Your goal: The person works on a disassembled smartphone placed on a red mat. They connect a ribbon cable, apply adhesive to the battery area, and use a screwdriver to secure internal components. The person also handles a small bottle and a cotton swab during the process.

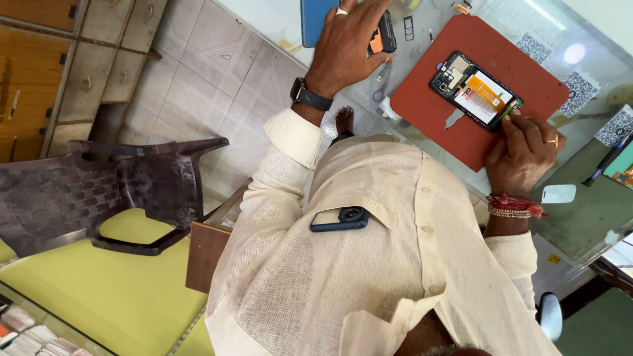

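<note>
Tucked in our shirt pocket sits a dark phone (339, 218); beyond, our right hand (524, 150) pinches the opened phone (476, 91) at the red mat's (428, 105) near edge, while our left hand (346, 43) grips a black-orange tool (381, 36) over open glass

Bare red mat (428, 105) between the hands; opened phone (476, 91) blocking its right side.

an opened phone (476, 91), orange-labelled battery and circuit board exposed, lies flat on a red mat (428, 99).
</note>
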